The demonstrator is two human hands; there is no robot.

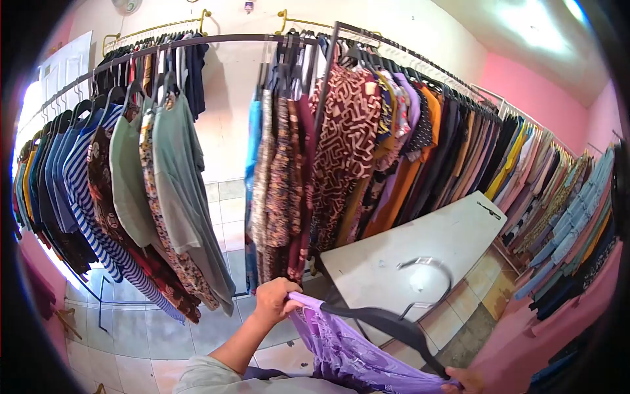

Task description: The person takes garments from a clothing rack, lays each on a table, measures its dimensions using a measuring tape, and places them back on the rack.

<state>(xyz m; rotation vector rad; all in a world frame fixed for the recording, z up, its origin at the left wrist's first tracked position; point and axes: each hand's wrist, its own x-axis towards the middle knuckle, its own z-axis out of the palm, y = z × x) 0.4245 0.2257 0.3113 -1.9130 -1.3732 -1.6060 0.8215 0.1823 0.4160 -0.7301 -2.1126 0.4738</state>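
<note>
A purple patterned garment (348, 345) hangs below my hands on a black hanger (387, 322) with a curved metal hook. My left hand (274, 299) is closed on the garment's upper left edge, near one end of the hanger. At the lower right, my right hand (464, 379) holds the other end, where purple cloth meets the black hanger arm; its fingers are partly cut off by the dark edge of the view. The hanger's hook lies in front of a white tabletop (367, 262).
On the left, a curved rack (151, 44) carries many garments, including a pale green shirt (177, 164). Patterned clothes (344, 131) hang from the middle rack. More clothing (571, 223) lines the right wall. Tiled floor (157, 328) shows beneath.
</note>
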